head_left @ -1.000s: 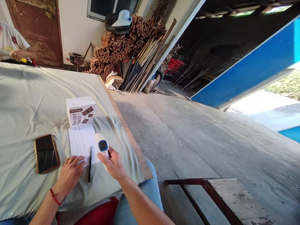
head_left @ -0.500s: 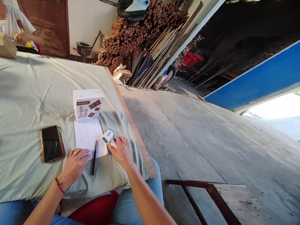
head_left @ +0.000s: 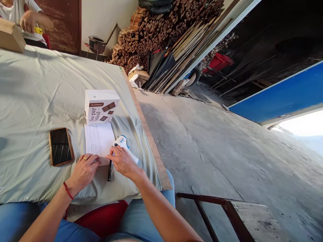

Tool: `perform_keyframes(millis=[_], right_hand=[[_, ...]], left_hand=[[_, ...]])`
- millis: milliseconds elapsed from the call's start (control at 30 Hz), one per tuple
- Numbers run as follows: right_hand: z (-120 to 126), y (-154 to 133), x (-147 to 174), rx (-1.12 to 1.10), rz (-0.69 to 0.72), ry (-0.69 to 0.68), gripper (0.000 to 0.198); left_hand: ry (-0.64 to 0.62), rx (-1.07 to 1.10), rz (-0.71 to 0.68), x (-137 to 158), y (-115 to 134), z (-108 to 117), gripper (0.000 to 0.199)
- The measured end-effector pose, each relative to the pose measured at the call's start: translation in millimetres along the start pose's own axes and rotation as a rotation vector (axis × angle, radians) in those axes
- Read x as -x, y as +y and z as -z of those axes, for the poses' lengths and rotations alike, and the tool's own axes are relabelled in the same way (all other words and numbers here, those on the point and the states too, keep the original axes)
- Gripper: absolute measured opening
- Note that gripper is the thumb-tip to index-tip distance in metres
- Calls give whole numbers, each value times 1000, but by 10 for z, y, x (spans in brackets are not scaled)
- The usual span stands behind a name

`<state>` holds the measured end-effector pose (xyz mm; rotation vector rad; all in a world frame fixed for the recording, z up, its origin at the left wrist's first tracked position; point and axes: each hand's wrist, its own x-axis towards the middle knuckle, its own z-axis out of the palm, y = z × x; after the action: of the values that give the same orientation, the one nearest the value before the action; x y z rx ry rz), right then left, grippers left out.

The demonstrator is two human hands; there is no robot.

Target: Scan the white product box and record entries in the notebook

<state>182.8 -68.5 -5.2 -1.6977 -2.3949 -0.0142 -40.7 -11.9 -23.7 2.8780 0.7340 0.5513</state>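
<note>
An open notebook [head_left: 97, 139] with handwritten lines on its left part lies on the cloth, against a white box [head_left: 101, 107] marked "Super Meal". My left hand [head_left: 84, 168], with a ring and a red wrist cord, rests its fingers on the notebook's lower edge, holding nothing. At the page's lower right, my right hand [head_left: 123, 163] closes its fingertips on a black pen [head_left: 109, 173], covering the upper part. A white-and-blue handheld thermometer [head_left: 121, 141] lies beside that hand, its handle partly behind it. Left of the notebook lies a phone [head_left: 61, 147] in a brown case.
The cloth-covered table [head_left: 37, 101] has a wooden right edge [head_left: 148, 134]. Across it sits another person [head_left: 27, 20] beside a cardboard box [head_left: 11, 35]. Stacked firewood [head_left: 136, 43] stands behind. A wooden frame [head_left: 232, 215] is on the floor at lower right.
My right hand has let go of the thermometer, which now lies on the cloth, and has moved left onto the pen. My left hand stays at the notebook. The view has shifted slightly.
</note>
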Motion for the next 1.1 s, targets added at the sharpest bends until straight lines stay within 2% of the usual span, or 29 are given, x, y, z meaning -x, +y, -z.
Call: perform_keyframes(millis=[100,233,333,400,500,567,633,733,867,1100], right_hand=[[-15,105,63,39,31,3,29],[8,199,83,68,121,20,18],[64,253,84,-5,144,99,14],[69,247,100,-149,64,199,10],[1,117,134,-515,-233,454,6],[-59,-44,134,-724,-410,573,8],[-102,-219,94,-917,-495,556,14],[-145,-402,-18,-1127,-553,439,22],[-268,-434,-124,-1019,-617,403,15],[-474,-382,-101,-820,-592,471,15]], left_hand=[[4,0,1,0,11,-3,23],[10,25,11,1,12,-19,23],[17,26,15,-3,8,-22,23],[10,21,8,-5,5,-17,24],[-1,20,5,-4,0,-14,25],[2,22,10,1,-4,-21,25],[6,20,14,8,-8,-32,25],[-7,16,10,15,-9,-41,24],[-41,32,12,13,3,-31,24],[-55,30,16,2,19,-21,26]])
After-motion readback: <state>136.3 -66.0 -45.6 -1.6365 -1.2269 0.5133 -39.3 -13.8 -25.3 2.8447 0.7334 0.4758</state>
